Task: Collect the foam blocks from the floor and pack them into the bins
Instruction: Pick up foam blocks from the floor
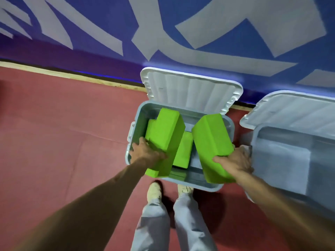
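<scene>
Our forearms reach forward from 7 and 5 o'clock, and below them our grey trousers (154,223) and pale shoes (154,191) stand on the red floor (54,124).

Our left hand (146,153) grips the near end of the left block (163,134), fingers curled over its edge. Our right hand (233,162) clasps the near side of the right block (210,142), thumb across its face. Both bright green foam blocks hang over the open bin (199,183) at the picture's centre, partly below its rim.

Inside the bin, a third block (183,151) lies between the two we hold, with a green edge just showing below it at 6 o'clock. The bin's white lid (192,89) stands open at 12 o'clock against the blue-and-grey wall (108,24). A second bin (282,160) sits at 3 o'clock, its own lid (293,109) also raised.

The left block has a stepped outline; we cannot tell whether it is one block or two held together. The second bin is cut off by the frame's edge and partly covered by our right forearm, and its contents are not clear.

Each held block has its long axis running roughly 6 to 12 o'clock, the left one leaning toward 1, the right toward 11.
</scene>
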